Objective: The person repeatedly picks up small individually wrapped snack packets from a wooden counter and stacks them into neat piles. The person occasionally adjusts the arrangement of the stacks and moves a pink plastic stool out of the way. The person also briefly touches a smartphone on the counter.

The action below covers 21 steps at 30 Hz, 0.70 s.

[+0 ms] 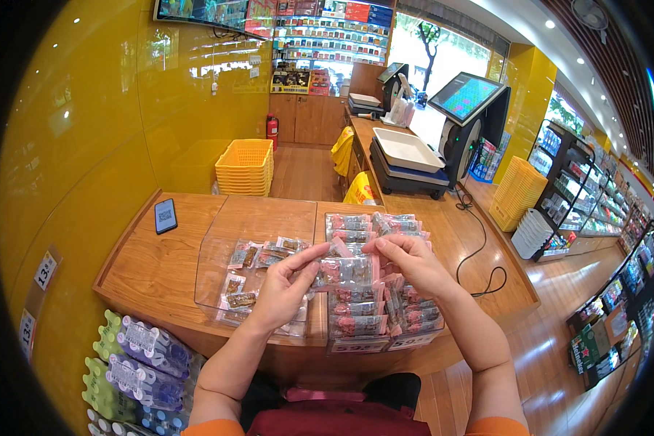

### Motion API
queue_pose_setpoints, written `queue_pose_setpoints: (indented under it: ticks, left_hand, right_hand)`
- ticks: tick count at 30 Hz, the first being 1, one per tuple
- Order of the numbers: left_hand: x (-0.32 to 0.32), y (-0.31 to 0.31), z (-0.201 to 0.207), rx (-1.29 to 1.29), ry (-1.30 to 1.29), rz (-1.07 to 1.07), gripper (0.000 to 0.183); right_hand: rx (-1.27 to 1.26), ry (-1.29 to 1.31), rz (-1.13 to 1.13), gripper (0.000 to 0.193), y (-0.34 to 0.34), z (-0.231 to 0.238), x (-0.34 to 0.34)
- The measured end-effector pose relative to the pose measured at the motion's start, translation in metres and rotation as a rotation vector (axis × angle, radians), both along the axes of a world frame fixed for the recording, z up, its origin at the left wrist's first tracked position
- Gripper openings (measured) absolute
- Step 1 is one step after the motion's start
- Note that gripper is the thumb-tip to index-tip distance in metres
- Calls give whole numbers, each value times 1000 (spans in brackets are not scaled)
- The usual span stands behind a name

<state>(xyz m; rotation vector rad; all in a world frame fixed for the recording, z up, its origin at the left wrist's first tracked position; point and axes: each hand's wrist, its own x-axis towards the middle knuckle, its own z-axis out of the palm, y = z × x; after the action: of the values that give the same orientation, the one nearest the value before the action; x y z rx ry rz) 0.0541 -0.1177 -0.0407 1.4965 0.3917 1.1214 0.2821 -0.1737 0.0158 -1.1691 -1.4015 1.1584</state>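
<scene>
Between both hands, over the counter, is a small clear-and-pink snack packet [345,273]. My left hand [286,289] pinches its left end between thumb and fingers. My right hand [412,263] is closed at the packet's upper right edge, fingertips together. Below it stands a clear display box [359,349] filled with rows of similar pink-and-clear packets [357,325], partly covered by my hands. To its left, under my left wrist, a wide clear bin [212,251] holds several loose packets with brown contents [241,299].
A phone [165,216] lies at the counter's left. Stacked yellow baskets [245,163] stand behind it. At the right rear are a scale with a white tray [408,149], a touchscreen [466,97] and a black cable [471,251]. Wrapped bottle packs [149,363] sit low at the left.
</scene>
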Motion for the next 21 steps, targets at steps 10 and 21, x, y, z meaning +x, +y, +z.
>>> queue_pose_setpoints:
  ticks: [10, 21]
  left_hand:
    - [-3, -1, 9, 3, -76, 109, 33]
    - [-28, 12, 14, -165, -240, 186, 53]
  right_hand:
    - [38, -222, 111, 20, 11, 14, 1]
    - [320, -699, -234, 16, 63, 5, 31]
